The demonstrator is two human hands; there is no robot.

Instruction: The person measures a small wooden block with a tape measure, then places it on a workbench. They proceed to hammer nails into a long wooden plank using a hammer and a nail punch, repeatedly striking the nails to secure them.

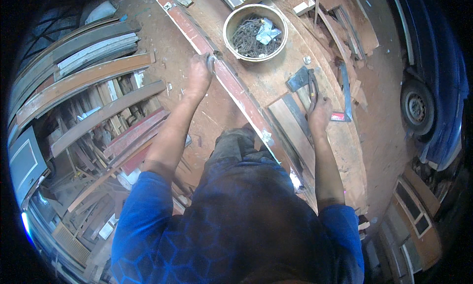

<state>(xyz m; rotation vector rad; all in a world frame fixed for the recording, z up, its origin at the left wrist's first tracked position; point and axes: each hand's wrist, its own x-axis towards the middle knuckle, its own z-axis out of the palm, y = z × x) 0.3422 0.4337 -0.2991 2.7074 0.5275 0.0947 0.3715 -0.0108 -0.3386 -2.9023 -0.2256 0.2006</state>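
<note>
Where the ground falls away at the far left, a heap of scrap timber [93, 101] lies in long curved boards and thin slats, grey, brown and red, piled loosely over one another. Just right of it the person's left hand [198, 73] reaches forward, its fingers wrapped around the edge of a long red-painted board [231, 89] that runs slantwise from the upper left down toward the person's knees. A small grey object sits at the fingertips against the board, too small to identify. The board rests along the near edge of a rough wooden surface [268, 77] coated in reddish dust.

Farther up on that surface stands a round pale bucket [254, 32], holding a tangle of dark bent wire or nails with a crumpled scrap of pale paper on top. To the right of it, and nearer the person, a hatchet [299, 79] lies flat with its grey head pointing left. The right hand [319, 114] is closed around a dark curved metal tool [313, 89] just beside the hatchet head; the fingers are curled tight on its lower end. A flat plank [290, 126] lies under the wrist. At the far right a blue vehicle [433, 77] stands on bare earth, one wheel showing.
</note>
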